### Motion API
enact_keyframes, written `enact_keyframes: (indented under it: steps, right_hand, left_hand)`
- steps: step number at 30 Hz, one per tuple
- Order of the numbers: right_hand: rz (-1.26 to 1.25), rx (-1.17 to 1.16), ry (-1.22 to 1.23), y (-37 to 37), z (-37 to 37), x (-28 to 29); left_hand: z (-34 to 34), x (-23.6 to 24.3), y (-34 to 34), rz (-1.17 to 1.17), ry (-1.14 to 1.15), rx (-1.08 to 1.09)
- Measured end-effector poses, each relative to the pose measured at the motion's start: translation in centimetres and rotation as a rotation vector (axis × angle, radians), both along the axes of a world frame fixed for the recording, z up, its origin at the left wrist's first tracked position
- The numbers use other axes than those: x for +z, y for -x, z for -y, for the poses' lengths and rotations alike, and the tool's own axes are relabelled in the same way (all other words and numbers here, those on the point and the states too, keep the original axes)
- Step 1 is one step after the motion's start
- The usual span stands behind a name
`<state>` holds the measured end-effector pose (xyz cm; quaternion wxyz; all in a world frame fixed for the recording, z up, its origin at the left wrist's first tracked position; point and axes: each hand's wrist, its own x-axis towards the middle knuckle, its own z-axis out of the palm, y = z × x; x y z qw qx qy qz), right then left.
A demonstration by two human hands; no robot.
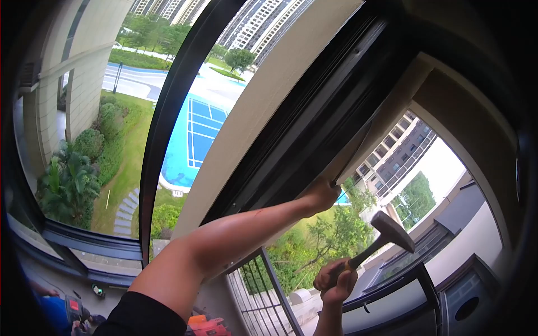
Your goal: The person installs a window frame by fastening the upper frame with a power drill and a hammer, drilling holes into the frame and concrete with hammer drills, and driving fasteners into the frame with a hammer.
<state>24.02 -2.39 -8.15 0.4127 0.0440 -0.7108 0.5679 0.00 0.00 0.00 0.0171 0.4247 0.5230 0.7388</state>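
Note:
My right hand (336, 280) is wrapped around the handle of a hammer (392, 231), holding it upright with the head up and tilted to the right. Stretched out from the lower left, my left arm ends in my left hand (320, 196), closed against the edge of a dark window frame (291, 129). A small dark tip shows by its fingers, but what they hold is too hidden to name. The hammer head is apart from the left hand, below and to its right.
A pale wall strip (263, 84) runs beside the frame, with a dark mullion (174, 95) to its left. Low down are a railing (260, 297), an orange-red item (207, 326) and a small green-lit device (98, 290). Blue clothing of another person (49, 313) shows at lower left.

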Motion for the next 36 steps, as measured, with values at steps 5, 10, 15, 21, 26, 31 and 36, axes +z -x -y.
enact_keyframes:
  steps: [5, 10, 15, 21, 26, 31, 36]
  right_hand:
    - [0.003, 0.085, 0.011, -0.4, 3.1, -7.6]
    - [0.129, -0.032, -0.232, -4.0, 0.6, -16.5]
    - [0.682, 0.069, -0.645, -3.5, 4.4, -22.7]
    - [0.816, 0.321, -0.881, -1.6, 10.4, -28.1]
    - [0.707, 0.620, -1.006, 1.4, 16.0, -29.1]
    - [0.550, 0.658, -1.076, 6.3, 20.2, -30.9]
    - [0.458, 0.662, -1.146, 10.0, 21.3, -32.6]
  left_hand:
    - [-4.1, -5.0, 4.4, -0.088, -0.144, 0.003]
    - [7.2, -0.8, 0.1, 0.007, 0.529, -0.312]
    - [13.4, -5.9, 2.5, -0.065, 0.816, -0.256]
    - [35.9, -14.7, -1.6, -0.246, 1.135, -0.094]
    - [51.7, -20.4, -9.7, 0.393, 1.072, 0.238]
    - [58.0, -22.2, -18.8, 0.628, 1.089, 0.321]
    - [59.0, -19.2, -22.2, 0.513, 0.505, 0.958]
